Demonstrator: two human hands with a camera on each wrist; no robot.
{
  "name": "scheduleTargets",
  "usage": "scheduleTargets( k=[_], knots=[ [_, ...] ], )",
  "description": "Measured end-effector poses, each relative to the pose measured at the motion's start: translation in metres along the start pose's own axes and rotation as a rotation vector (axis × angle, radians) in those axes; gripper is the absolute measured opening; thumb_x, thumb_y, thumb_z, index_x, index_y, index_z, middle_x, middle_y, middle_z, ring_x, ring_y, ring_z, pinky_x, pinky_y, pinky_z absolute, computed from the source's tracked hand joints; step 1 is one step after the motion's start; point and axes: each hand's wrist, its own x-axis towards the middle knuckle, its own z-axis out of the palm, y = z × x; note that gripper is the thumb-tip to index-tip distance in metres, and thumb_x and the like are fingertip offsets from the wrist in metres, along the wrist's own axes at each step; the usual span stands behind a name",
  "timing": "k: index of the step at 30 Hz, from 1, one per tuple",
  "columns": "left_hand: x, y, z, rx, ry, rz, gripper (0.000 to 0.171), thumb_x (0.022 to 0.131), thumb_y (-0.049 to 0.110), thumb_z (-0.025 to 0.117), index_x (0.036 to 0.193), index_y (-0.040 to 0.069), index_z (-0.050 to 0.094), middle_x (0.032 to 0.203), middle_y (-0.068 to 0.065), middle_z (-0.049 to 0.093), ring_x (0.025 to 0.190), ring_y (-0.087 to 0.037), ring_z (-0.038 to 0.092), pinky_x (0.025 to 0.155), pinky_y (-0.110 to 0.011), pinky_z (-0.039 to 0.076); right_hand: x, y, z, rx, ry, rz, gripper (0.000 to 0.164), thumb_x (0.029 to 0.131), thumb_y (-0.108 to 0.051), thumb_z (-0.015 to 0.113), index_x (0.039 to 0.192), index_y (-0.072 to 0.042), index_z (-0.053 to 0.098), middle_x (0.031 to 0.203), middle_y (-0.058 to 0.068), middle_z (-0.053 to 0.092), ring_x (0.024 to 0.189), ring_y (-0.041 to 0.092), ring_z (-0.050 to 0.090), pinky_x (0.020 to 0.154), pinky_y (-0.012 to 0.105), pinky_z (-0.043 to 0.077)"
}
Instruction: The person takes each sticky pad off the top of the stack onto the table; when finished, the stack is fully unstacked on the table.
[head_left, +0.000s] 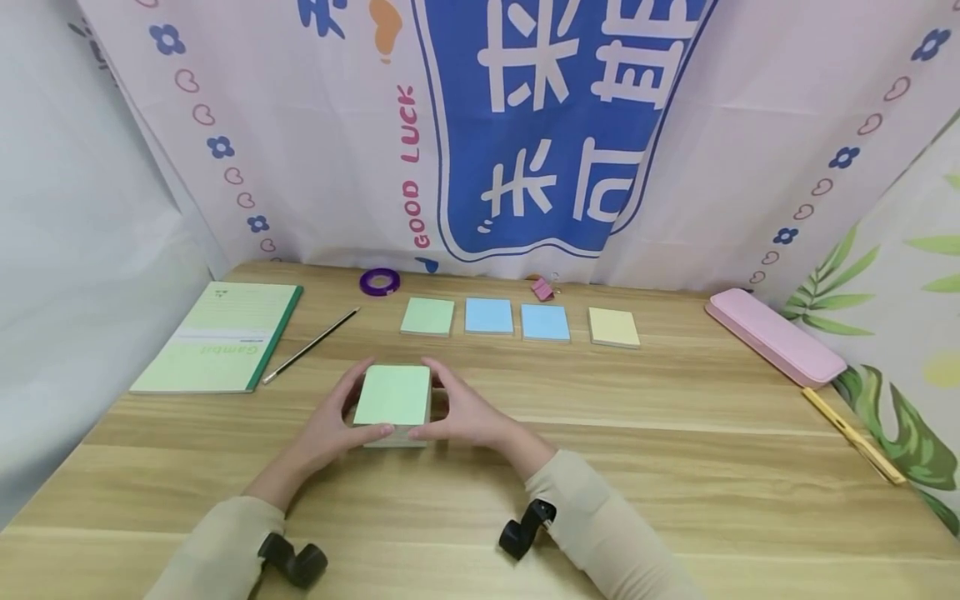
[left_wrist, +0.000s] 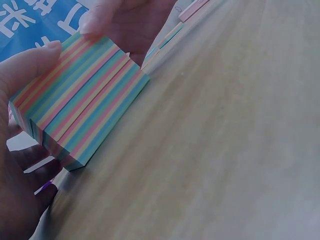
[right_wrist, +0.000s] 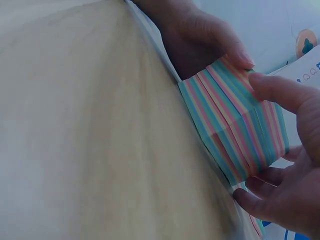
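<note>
A tall block of stacked sticky notes (head_left: 393, 396) rests on the wooden table in front of me, its top sheet pale green. Its sides show pink, yellow, green and blue stripes, and the layers of the stack (left_wrist: 82, 95) look slightly uneven in the left wrist view. My left hand (head_left: 330, 425) holds the block from the left, thumb on the near side and fingers round toward the back. From the right, my right hand (head_left: 468, 414) grips it the same way. Both thumbs lie close together on the near face, clearly seen against the striped stack (right_wrist: 230, 120).
Behind the block lie a green pad (head_left: 427, 317), two blue pads (head_left: 489, 316) and a yellow pad (head_left: 613, 327). Purple tape (head_left: 379, 282) and pink clips (head_left: 542, 289) are farther back. Left: notebook (head_left: 217, 337), pencil (head_left: 311, 346). Right: pink case (head_left: 776, 335), slim yellow object (head_left: 851, 433).
</note>
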Motion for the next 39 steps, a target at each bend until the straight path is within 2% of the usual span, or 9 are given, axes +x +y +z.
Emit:
scheduleTargets(
  k=[5,8,12,16,19,27,31,36,39],
  knots=[
    [0.000,-0.001,0.000,0.010,-0.001,0.008,0.087,0.071,0.019,0.071,0.138,0.011,0.016,0.128,-0.018,0.034,0.115,-0.033,0.032,0.095,-0.050,0.021,-0.006,-0.013,-0.006,0.105,-0.009,-0.007,0.083,0.069,-0.008,0.071,0.134,-0.008,0.020,0.124,0.013,0.037,0.114,0.025,0.035,0.094,0.040,0.029],
    [-0.001,-0.002,0.001,0.028,0.006,0.009,0.087,0.070,0.019,0.072,0.137,0.010,0.017,0.127,-0.018,0.035,0.116,-0.034,0.031,0.095,-0.050,0.020,-0.008,-0.017,-0.013,0.192,-0.019,0.057,0.083,0.069,0.000,0.069,0.134,-0.008,0.019,0.124,0.016,0.038,0.113,0.028,0.036,0.095,0.039,0.028],
    [-0.001,-0.003,0.001,0.049,0.003,-0.017,0.088,0.069,0.022,0.073,0.137,0.008,0.018,0.129,-0.019,0.033,0.118,-0.034,0.028,0.096,-0.049,0.019,-0.010,-0.001,-0.024,0.385,-0.024,0.155,0.088,0.069,0.002,0.068,0.137,-0.020,0.017,0.124,0.011,0.040,0.109,0.023,0.043,0.090,0.033,0.035],
    [-0.002,-0.002,0.001,0.071,-0.002,-0.049,0.089,0.069,0.025,0.073,0.137,0.009,0.018,0.132,-0.020,0.030,0.120,-0.035,0.026,0.097,-0.049,0.017,-0.015,0.012,-0.038,0.637,-0.019,0.185,0.089,0.069,0.012,0.062,0.136,-0.026,0.018,0.124,0.014,0.041,0.104,0.025,0.048,0.085,0.034,0.041],
    [-0.003,0.000,0.002,0.083,-0.004,-0.063,0.089,0.069,0.027,0.072,0.137,0.011,0.017,0.133,-0.020,0.028,0.121,-0.035,0.025,0.097,-0.049,0.017,-0.020,0.018,-0.051,0.765,-0.026,0.180,0.088,0.070,0.017,0.055,0.137,-0.027,0.017,0.125,0.019,0.039,0.101,0.026,0.050,0.084,0.036,0.041],
    [-0.001,0.002,0.004,0.073,-0.013,-0.065,0.090,0.069,0.026,0.073,0.138,0.012,0.016,0.133,-0.019,0.028,0.121,-0.034,0.025,0.097,-0.049,0.017,-0.047,0.038,-0.100,0.882,-0.024,0.064,0.087,0.071,0.021,0.044,0.139,-0.020,0.009,0.122,0.020,0.039,0.096,0.025,0.052,0.089,0.042,0.035],
    [-0.001,0.002,0.003,0.061,-0.010,-0.060,0.090,0.069,0.025,0.073,0.138,0.012,0.017,0.134,-0.019,0.027,0.121,-0.033,0.024,0.098,-0.049,0.017,-0.067,0.047,-0.132,0.922,0.080,-0.008,0.084,0.071,0.025,0.038,0.137,-0.017,0.010,0.117,0.015,0.044,0.094,0.024,0.053,0.084,0.035,0.041],
    [0.000,0.002,0.002,0.074,-0.010,-0.064,0.090,0.069,0.026,0.072,0.138,0.012,0.016,0.134,-0.019,0.026,0.122,-0.034,0.023,0.098,-0.049,0.016,-0.093,0.058,-0.172,0.953,0.300,-0.049,0.078,0.072,0.027,0.035,0.133,-0.015,0.011,0.111,0.011,0.048,0.091,0.022,0.055,0.081,0.031,0.043],
    [0.000,0.002,0.002,0.081,-0.014,-0.067,0.090,0.069,0.027,0.072,0.138,0.012,0.016,0.134,-0.019,0.026,0.122,-0.034,0.023,0.098,-0.049,0.016,-0.105,0.066,-0.193,0.960,0.433,-0.058,0.080,0.074,0.028,0.036,0.134,-0.014,0.004,0.110,0.010,0.049,0.091,0.021,0.056,0.080,0.030,0.044]
  ],
)
